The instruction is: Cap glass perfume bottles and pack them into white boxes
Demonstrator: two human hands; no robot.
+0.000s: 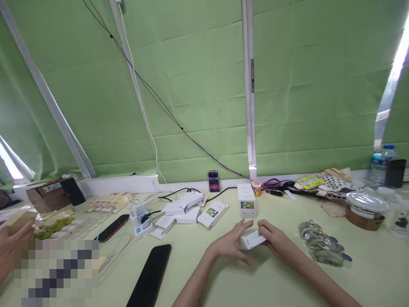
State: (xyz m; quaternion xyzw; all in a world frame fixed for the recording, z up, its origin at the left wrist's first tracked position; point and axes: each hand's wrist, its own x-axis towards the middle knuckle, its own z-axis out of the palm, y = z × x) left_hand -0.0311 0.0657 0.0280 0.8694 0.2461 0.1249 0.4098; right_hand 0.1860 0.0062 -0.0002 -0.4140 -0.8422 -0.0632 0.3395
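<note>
Over the table in front of me, my right hand point(273, 236) is closed around the right end of a small white box point(253, 239), thumb and fingers on its edges. My left hand point(228, 244) is beside the box's left end, fingers and thumb spread apart; whether its palm touches the box I cannot tell. Just beyond the hands stands a row of white boxes point(246, 198) with a green picture on the front. A similar white box point(213, 214) lies flat to its left. On the right, several clear-bagged items point(321, 243) lie in a row.
Loose white boxes point(183, 208) pile up beside a power strip point(140, 219) with cables. A large black phone point(150, 275) lies at left front. Another person's hand point(14, 236) holds a beige box at far left. A round lidded tub point(366, 211) stands right.
</note>
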